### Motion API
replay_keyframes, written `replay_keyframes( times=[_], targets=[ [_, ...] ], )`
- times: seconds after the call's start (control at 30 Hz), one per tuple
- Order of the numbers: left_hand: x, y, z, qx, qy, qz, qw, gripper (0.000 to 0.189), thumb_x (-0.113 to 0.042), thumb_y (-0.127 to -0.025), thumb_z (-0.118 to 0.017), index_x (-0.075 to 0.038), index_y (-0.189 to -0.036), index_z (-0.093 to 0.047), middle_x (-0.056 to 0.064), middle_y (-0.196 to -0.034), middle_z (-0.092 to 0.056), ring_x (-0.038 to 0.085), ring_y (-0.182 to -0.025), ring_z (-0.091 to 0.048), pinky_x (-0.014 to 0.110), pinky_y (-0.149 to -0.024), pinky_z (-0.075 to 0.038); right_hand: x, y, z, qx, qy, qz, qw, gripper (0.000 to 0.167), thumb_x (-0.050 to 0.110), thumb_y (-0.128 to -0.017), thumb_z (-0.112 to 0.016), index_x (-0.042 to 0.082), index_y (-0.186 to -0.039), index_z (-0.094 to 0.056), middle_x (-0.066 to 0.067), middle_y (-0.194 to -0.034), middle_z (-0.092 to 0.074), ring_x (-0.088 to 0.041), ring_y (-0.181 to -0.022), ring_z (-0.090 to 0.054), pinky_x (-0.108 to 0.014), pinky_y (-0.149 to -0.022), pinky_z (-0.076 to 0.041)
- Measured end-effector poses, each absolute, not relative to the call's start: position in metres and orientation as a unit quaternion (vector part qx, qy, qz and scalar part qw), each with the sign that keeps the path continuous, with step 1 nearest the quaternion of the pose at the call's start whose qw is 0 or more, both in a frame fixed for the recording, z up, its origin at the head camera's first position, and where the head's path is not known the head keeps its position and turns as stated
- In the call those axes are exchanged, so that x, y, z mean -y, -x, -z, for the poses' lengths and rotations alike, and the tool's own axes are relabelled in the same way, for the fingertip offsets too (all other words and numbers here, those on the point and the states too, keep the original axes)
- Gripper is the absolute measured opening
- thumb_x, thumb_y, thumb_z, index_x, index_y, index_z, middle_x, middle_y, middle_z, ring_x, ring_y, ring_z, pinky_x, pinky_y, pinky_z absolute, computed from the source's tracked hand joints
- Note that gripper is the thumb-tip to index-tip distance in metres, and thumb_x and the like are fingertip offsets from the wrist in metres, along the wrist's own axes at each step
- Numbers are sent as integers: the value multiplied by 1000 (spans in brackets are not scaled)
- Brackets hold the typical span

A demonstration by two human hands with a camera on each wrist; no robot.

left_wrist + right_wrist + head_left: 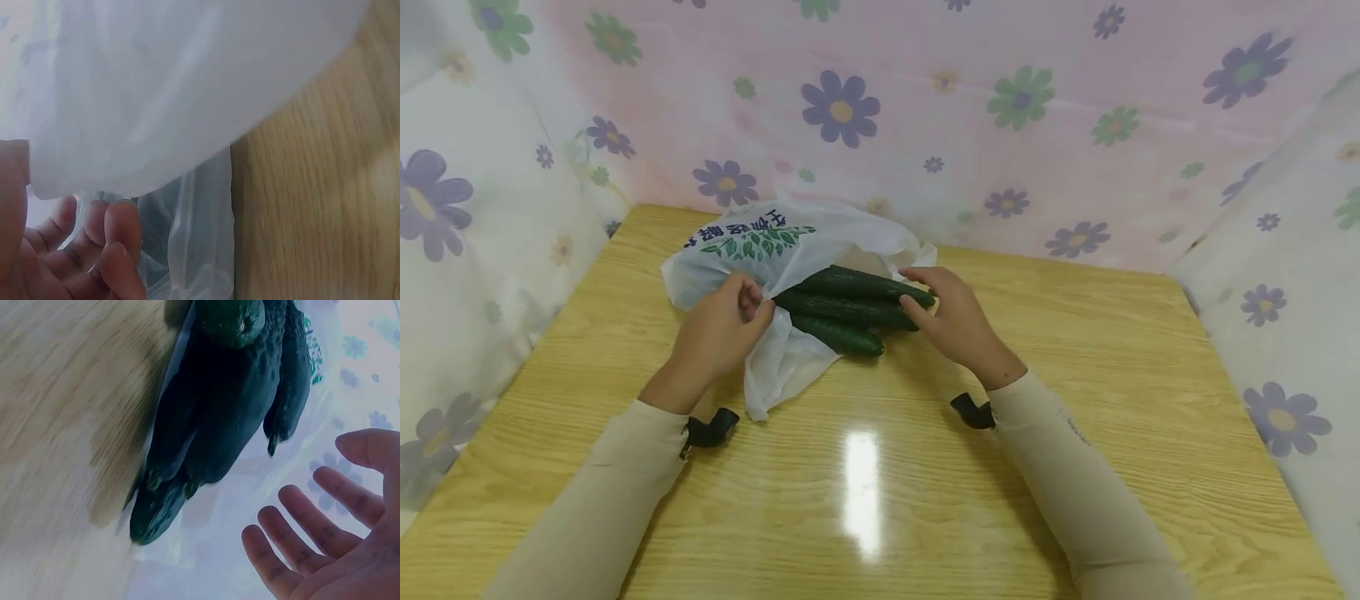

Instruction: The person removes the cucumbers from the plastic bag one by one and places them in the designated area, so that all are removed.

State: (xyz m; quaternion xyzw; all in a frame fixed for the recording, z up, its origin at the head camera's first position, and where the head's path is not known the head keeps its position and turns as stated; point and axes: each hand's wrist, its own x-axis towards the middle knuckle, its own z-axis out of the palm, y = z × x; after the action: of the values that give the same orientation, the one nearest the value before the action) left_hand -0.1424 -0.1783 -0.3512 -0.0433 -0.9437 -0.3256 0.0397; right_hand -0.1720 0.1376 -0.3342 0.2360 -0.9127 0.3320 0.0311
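Observation:
A white plastic bag (842, 218) with green leaf print and dark lettering lies toward the back of the table. Several dark green cucumbers (857, 312) stick out of its mouth, their ends pointing right; the rest of them is hidden inside. My left hand (715, 329) pinches the bag's edge at the opening between thumb and fingers. In the left wrist view, a sheet of the bag (156, 81) hangs across much of the picture. My right hand (955, 321) is by the cucumbers' right ends, and the right wrist view shows its fingers spread, holding nothing, apart from the cucumbers (231, 412).
The wood-grain table (1112, 400) extends in front of the bag and to both sides. Flower-printed cloth (925, 117) hangs behind the table and along its sides. Small black devices (711, 429) are fixed at both wrists.

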Motion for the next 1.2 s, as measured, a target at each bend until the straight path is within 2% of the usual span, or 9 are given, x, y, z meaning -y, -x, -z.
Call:
replay_keyframes(
  times=[0.27, 0.63, 0.97, 1.2],
  targets=[
    [181, 141, 354, 942, 62, 326, 58, 22, -33, -100, -54, -11, -96, -59, 6, -82, -62, 21, -69, -56, 32, -63, -42, -102, 179, 335, 933, -247, -261, -14, 50, 33, -101, -58, 11, -145, -50, -11, -146, -51, -29, -136, -48, -47, -111, -42],
    [180, 142, 353, 940, 62, 331, 58, 21, -32, -99, -54, -12, -94, -60, 5, -81, -63, 20, -67, -55, 31, -60, -42, -68, 193, 333, 946, -285, -153, -10, 61, 39, -100, -58, 10, -151, -41, -13, -145, -53, -30, -136, -49, -44, -111, -43],
    [179, 142, 353, 940, 61, 328, 64, 21, -30, -100, -54, -11, -93, -60, 6, -80, -62, 21, -68, -56, 32, -60, -42, -38, 203, 331, 949, -311, -54, 20, 56, 44, -99, -57, 7, -141, -52, -12, -138, -59, -28, -131, -53, -43, -113, -39],
    [179, 143, 354, 939, 62, 333, 66, 21, -30, -100, -54, -11, -93, -60, 6, -79, -61, 21, -66, -55, 32, -59, -42, -28, 204, 331, 951, -304, -19, 53, 53, 48, -98, -58, 7, -131, -58, -10, -131, -62, -27, -123, -56, -43, -105, -47]
  ],
)
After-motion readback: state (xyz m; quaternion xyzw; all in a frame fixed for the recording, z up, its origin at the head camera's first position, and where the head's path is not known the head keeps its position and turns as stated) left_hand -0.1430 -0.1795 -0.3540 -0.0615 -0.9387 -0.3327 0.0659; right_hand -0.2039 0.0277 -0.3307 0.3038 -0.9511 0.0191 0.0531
